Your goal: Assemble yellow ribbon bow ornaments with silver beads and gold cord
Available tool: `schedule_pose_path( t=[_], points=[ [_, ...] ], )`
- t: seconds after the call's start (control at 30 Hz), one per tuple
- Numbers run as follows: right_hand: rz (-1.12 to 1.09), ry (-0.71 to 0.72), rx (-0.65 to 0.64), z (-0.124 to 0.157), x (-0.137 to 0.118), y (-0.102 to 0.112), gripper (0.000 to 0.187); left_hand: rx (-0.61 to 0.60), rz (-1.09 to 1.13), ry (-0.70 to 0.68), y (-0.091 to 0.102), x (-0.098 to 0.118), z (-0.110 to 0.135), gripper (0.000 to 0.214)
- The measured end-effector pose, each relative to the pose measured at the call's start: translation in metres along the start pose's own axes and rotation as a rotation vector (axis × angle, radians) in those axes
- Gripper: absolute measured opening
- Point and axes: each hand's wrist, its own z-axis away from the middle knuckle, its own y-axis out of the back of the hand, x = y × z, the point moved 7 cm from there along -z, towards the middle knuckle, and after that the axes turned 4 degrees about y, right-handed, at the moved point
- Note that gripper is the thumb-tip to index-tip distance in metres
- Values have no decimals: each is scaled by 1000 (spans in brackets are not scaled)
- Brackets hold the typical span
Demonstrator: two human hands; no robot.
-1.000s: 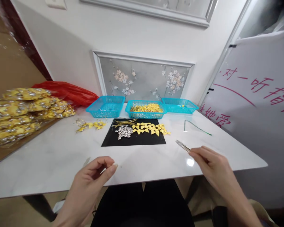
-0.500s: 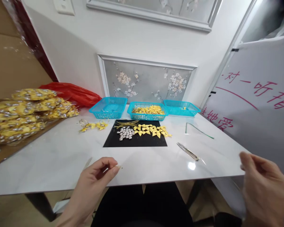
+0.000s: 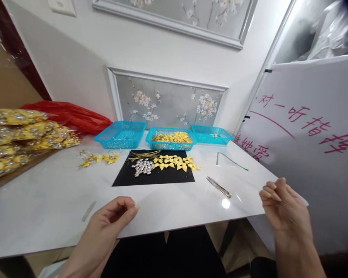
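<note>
My left hand (image 3: pixel 113 220) is closed in a pinch over the front of the table, thumb against index finger. A tiny pale tip shows at those fingertips, too small to name. Out at the right, my right hand (image 3: pixel 284 204) is raised near the table edge, its fingers curled and pressed together; whatever they hold is hidden. Between and beyond the hands lies a black mat (image 3: pixel 156 180). On it are silvery beads (image 3: pixel 143 166), yellow petal-shaped pieces (image 3: pixel 175 162) and a bundle of thin gold wires (image 3: pixel 143 155). Thread snips (image 3: pixel 219 187) lie nearer my right hand.
Three blue baskets stand along the wall: a left one (image 3: pixel 120 143), a middle one (image 3: pixel 172 146) with yellow pieces, and a right one (image 3: pixel 211 139). Bagged yellow items (image 3: pixel 23 135), a red bag (image 3: pixel 72 114), finished-looking yellow sprigs (image 3: pixel 100 158) and a green strip (image 3: pixel 233 162) lie around.
The view has swung to the right, so the table things sit further left. My right hand has come inward and turned, fingers up. My left hand keeps its pinch.
</note>
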Motion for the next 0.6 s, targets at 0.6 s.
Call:
schedule_pose_path(
  t=[0.6],
  points=[
    [1109, -42, -556, -30, 107, -68, 27, 376, -341, -280, 43, 3, -8, 30]
  ],
)
